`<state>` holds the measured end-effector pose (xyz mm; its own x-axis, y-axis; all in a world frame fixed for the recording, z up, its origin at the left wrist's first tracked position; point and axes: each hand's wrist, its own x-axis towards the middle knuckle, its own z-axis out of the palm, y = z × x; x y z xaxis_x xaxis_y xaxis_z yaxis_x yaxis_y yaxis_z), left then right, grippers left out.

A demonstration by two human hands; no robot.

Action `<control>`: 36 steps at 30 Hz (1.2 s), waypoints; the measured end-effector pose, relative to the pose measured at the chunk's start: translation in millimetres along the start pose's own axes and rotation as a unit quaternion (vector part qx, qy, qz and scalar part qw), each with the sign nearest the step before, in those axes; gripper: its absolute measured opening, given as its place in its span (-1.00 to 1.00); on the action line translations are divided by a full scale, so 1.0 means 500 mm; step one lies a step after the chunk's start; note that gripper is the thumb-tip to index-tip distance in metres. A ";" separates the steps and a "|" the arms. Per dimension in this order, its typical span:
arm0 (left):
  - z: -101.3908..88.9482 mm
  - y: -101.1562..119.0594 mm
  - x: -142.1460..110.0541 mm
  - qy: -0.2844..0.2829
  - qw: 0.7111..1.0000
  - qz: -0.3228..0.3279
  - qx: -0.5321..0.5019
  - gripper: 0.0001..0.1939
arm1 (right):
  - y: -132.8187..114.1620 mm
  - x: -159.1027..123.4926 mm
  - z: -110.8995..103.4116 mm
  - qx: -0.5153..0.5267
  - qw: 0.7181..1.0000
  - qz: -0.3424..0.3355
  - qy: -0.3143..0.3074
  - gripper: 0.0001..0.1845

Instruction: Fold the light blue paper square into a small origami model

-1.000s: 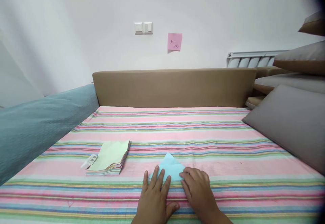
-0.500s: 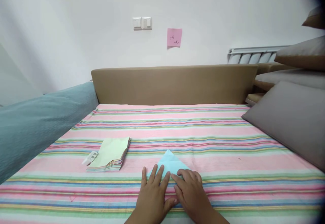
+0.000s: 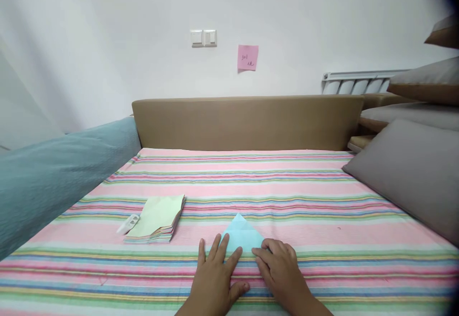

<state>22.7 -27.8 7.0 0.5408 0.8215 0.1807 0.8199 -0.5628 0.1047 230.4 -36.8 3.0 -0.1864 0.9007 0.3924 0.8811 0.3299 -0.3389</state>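
A light blue sheet of paper [image 3: 241, 232], folded into a triangle, lies on the striped cloth with its point facing away from me. My left hand [image 3: 215, 275] rests flat on the paper's left part, its fingers spread. At the lower right edge of the paper is my right hand [image 3: 281, 266], fingers curled together. Its index fingertip presses on that edge and its thumb lies close by. The two hands are apart, and parts of the paper are hidden under them.
A stack of coloured paper [image 3: 158, 215] with a pale sheet on top lies left, beside a small white plastic object [image 3: 128, 224]. Grey cushions [image 3: 412, 172] are piled right. A teal padded side [image 3: 71, 163] borders the left, a brown backrest [image 3: 247, 124] the back.
My right hand has slid right along the paper's lower edge, away from my left hand. My left hand stays almost in place. The view has tilted up slightly.
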 end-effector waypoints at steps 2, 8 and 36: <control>-0.002 -0.004 -0.003 0.001 1.000 -0.009 0.006 -0.35 | 0.011 0.001 0.000 -0.001 1.000 0.007 -0.005 -0.76; -0.023 -0.012 -0.010 -0.014 0.999 -0.041 -0.005 -0.39 | 0.036 0.005 -0.005 0.016 0.999 0.019 -0.038 -0.74; -0.047 -0.064 -0.017 0.106 0.991 -0.084 -0.008 -0.80 | 0.051 0.016 -0.029 0.081 0.991 0.052 -0.088 -0.66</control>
<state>-12.6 -19.0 25.0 0.3448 0.8668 0.3602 0.8906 -0.4233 0.1660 257.7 -25.2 9.9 -0.1848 0.9628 0.1971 0.8206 0.2616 -0.5081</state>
